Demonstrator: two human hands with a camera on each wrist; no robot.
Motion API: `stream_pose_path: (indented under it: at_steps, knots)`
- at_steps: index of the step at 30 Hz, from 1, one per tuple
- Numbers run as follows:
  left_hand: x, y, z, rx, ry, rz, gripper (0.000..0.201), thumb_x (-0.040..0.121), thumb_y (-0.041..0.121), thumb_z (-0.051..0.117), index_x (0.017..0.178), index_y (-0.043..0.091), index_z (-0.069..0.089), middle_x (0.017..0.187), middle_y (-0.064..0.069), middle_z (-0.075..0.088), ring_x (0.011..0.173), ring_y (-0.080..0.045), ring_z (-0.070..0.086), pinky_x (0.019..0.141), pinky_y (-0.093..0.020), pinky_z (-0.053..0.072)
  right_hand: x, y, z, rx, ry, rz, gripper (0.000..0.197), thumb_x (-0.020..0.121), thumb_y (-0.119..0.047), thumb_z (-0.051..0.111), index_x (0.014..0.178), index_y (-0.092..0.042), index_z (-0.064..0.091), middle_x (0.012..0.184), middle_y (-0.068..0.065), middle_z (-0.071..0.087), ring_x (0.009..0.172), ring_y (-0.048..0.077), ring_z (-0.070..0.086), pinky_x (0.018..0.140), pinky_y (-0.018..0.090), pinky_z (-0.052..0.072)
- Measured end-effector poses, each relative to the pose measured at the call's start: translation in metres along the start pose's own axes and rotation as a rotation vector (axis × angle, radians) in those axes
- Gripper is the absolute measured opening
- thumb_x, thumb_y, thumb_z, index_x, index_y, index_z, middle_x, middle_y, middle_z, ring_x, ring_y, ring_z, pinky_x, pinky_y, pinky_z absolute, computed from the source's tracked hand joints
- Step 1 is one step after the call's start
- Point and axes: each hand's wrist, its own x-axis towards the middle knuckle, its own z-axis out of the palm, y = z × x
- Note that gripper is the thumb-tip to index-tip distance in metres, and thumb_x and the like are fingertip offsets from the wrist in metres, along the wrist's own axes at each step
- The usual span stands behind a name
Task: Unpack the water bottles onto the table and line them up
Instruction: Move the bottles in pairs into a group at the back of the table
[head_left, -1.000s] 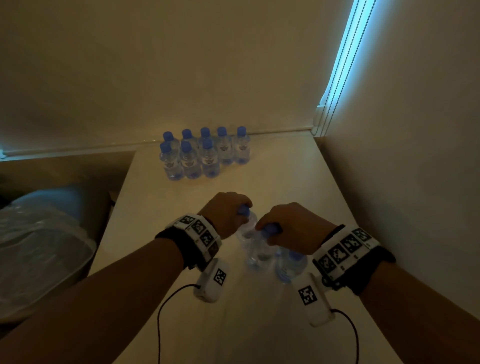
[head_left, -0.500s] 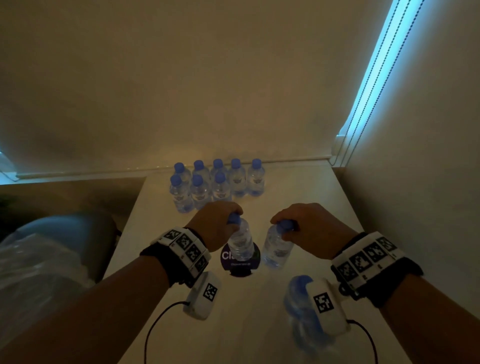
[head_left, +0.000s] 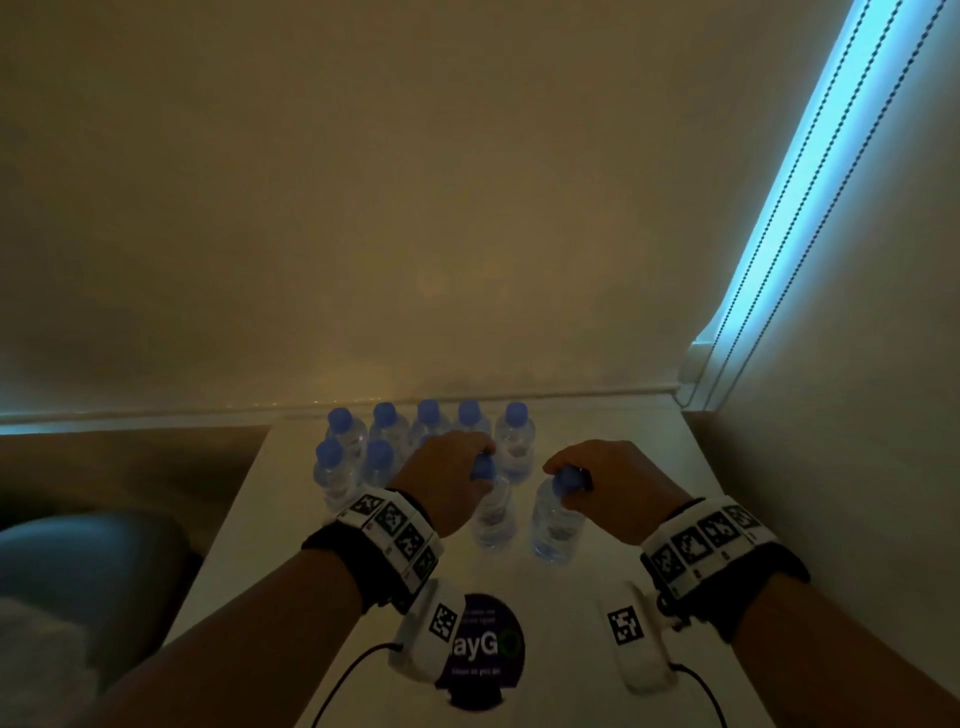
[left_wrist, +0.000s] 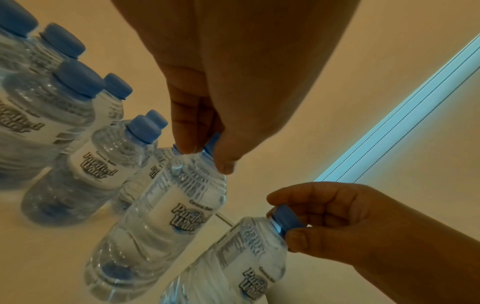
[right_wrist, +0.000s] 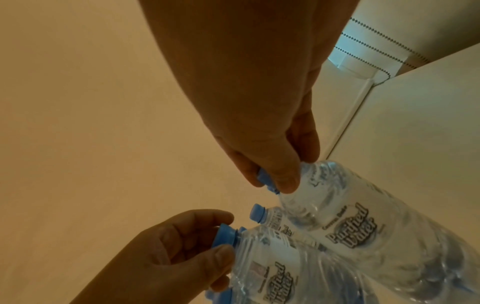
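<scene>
Blue caps are pinched from above by both hands. One bottle (head_left: 493, 512) is held at its cap by the curled fingertips of the left hand (head_left: 441, 480), and a second bottle (head_left: 553, 519) is held the same way by the right hand (head_left: 615, 486). Both bottles are kept upright, side by side, over the white table (head_left: 571, 582); whether their bases touch it cannot be told. Just behind them, near the wall, a group of bottles (head_left: 384, 447) is lined up in two rows. A dark round sticker (head_left: 485, 649) is seen on the table between the wrists.
</scene>
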Motion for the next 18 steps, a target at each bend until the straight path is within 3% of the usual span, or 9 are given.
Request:
stream_pose_path:
  at_steps: [4,9,13,18]
  knots:
    - [0.022,-0.008,-0.001,-0.027,0.003,-0.009,0.033,0.089,0.021,0.058,0.121,0.014,0.053,0.112,-0.008,0.062,0.100,-0.028,0.060,0.088,-0.038,0.049,0.025,0.007,0.002,-0.023,-0.025,0.034,0.035,0.083,-0.013,0.062,0.118,-0.014,0.062,0.121,0.007,0.065,0.113,0.022,0.059,0.098,0.028,0.043]
    - [0.046,-0.017,0.003,-0.030,-0.025,-0.003,0.019,0.088,0.017,0.058,0.107,0.013,0.057,0.102,-0.006,0.059,0.091,-0.029,0.058,0.080,-0.035,0.043,0.049,0.013,0.010,-0.046,0.009,0.048,0.033,0.083,-0.014,0.060,0.116,-0.015,0.063,0.115,0.006,0.068,0.106,0.022,0.062,0.094,0.028,0.046]
    - [0.059,-0.021,0.003,0.022,-0.070,-0.002,0.021,0.088,0.014,0.057,0.109,0.009,0.058,0.106,-0.010,0.059,0.092,-0.030,0.059,0.084,-0.040,0.048,0.062,0.013,0.015,-0.040,0.010,0.057,0.031,0.083,-0.014,0.060,0.113,-0.015,0.064,0.113,0.008,0.069,0.104,0.024,0.063,0.093,0.032,0.049]
    - [0.070,-0.030,0.008,0.064,-0.096,-0.010,0.017,0.087,0.013,0.054,0.103,0.012,0.058,0.101,-0.009,0.060,0.085,-0.029,0.059,0.079,-0.039,0.049,0.074,0.010,0.023,-0.047,0.001,0.055,0.030,0.084,-0.010,0.058,0.113,-0.013,0.064,0.113,0.011,0.068,0.103,0.028,0.062,0.092,0.033,0.049]
